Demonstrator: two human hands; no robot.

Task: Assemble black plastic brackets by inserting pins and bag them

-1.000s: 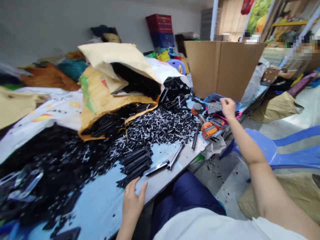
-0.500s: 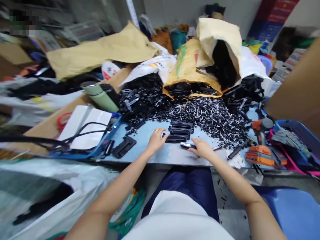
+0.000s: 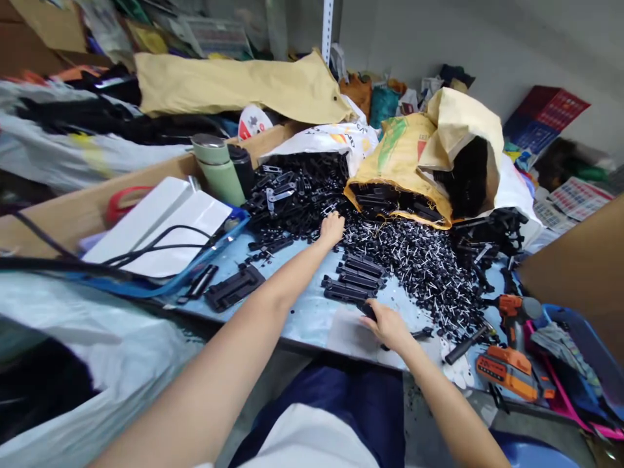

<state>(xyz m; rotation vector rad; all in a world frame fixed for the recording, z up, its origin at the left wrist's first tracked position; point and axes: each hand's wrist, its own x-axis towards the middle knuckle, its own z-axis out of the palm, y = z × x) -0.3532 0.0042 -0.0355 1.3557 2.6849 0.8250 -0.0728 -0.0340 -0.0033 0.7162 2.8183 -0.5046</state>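
My left hand (image 3: 332, 229) reaches to the front edge of a heap of black plastic parts (image 3: 297, 188), where it meets a pile of small screws (image 3: 414, 253). Its fingers are bent down and pressed together; what they pinch, if anything, is hidden. Near the front of the blue tabletop (image 3: 307, 325), my right hand (image 3: 389, 324) is closed on a small dark part (image 3: 367, 311), only partly visible. Just beyond that hand, several long black plastic housings (image 3: 358, 278) lie side by side in a row.
Left on the table are a black frame-shaped part (image 3: 234, 287), a blue tray (image 3: 170, 286) with white boxes, and a green flask (image 3: 221, 172). To the right lie an orange cordless drill (image 3: 509, 370) and a black rod (image 3: 465, 346). Open sacks (image 3: 394, 162) stand behind the screws.
My left hand has gone from beside the row of housings forward to the heap. My right hand stays near the row, its held part now showing less. The camera view has shifted.
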